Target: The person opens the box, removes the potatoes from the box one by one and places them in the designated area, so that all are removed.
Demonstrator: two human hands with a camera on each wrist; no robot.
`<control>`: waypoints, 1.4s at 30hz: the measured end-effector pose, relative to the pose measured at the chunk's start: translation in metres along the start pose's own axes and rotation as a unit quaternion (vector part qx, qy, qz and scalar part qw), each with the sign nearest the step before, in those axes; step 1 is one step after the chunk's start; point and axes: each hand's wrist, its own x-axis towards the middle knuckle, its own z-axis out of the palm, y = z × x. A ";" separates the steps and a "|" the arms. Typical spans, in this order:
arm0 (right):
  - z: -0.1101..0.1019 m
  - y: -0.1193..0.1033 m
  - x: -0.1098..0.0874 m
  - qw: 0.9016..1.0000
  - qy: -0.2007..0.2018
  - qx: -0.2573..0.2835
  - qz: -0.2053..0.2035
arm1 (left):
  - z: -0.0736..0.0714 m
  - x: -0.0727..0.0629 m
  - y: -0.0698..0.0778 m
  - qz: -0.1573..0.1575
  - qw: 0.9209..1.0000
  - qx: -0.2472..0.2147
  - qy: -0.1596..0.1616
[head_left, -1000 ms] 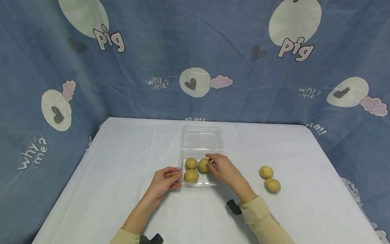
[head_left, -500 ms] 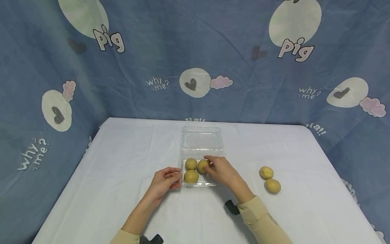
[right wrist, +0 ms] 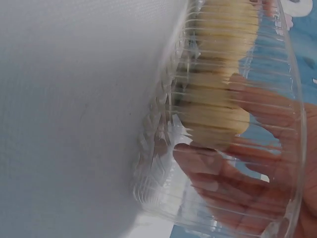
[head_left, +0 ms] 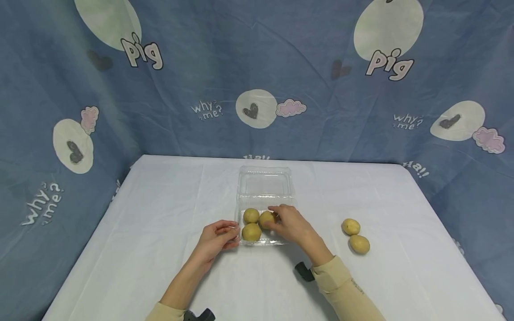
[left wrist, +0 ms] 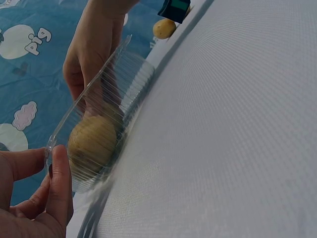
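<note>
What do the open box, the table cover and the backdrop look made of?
Box: probably thin, glossy clear plastic; see-through ridged walls catch glints.
Table cover: likely matte white cloth; fine weave-like texture shows in the left wrist view.
Backdrop: seemingly printed, mostly matte fabric; soft creases run through it.

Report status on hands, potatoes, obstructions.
Left hand pinching box rim. Right hand gripping potato inside, beside two others. Two potatoes outside. Lid open, nothing visibly blocking.

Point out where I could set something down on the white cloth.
Bare cloth lies left of the left hand and clear container, and right of the two loose potatoes. A narrower patch separates the container from those potatoes. It's crowded in the container's near half: three potatoes and the right hand.
</note>
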 end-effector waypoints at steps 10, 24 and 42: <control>0.004 0.001 0.001 1.000 0.011 -0.010 -0.023 | 0.000 0.000 0.000 0.002 1.000 -0.004 -0.001; 0.004 0.004 0.000 0.999 0.013 0.024 -0.028 | 0.000 0.000 0.001 0.002 1.000 0.005 -0.001; 0.000 0.007 -0.010 0.987 0.050 0.140 -0.056 | 0.000 0.000 0.000 0.004 1.000 0.007 0.003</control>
